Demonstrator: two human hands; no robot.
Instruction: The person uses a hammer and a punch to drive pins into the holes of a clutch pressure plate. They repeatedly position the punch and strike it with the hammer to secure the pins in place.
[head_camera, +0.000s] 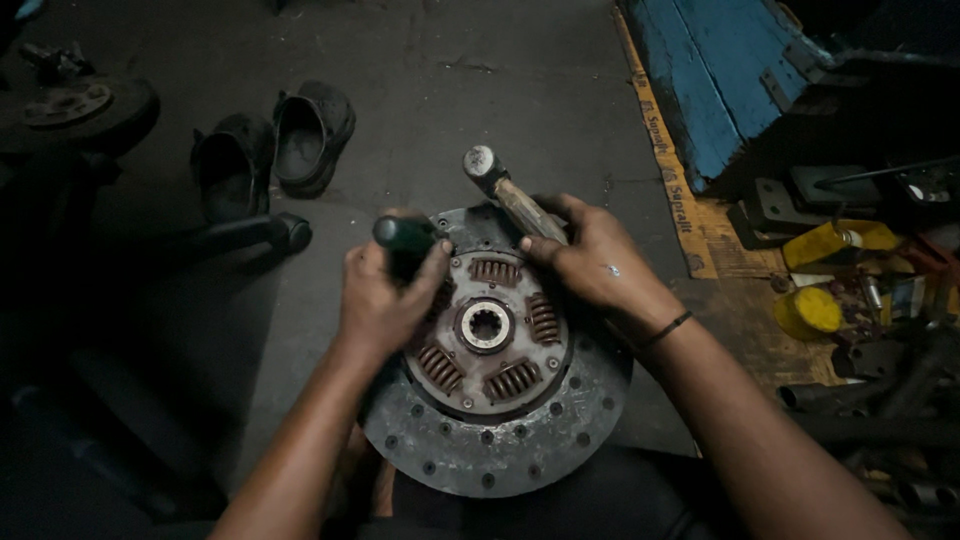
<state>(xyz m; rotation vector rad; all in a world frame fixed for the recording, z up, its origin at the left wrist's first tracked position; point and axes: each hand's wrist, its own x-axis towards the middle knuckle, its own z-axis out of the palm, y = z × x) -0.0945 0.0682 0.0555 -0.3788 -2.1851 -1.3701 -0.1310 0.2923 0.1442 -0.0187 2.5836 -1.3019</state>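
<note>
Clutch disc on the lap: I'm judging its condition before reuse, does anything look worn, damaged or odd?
The clutch disc looks heavily used: its friction ring is grey, scuffed and blotchy, and the coil springs around the splined hub are rust-brown. No crack or missing piece shows; hands cover part of the upper edge.

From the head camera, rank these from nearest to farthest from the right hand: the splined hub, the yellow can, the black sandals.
Measured from the right hand:
1. Splined hub, just to its lower left, at the centre of the clutch disc.
2. Yellow can, off to its right among the clutter.
3. Black sandals, far to the upper left on the floor, beyond the left hand.
</note>
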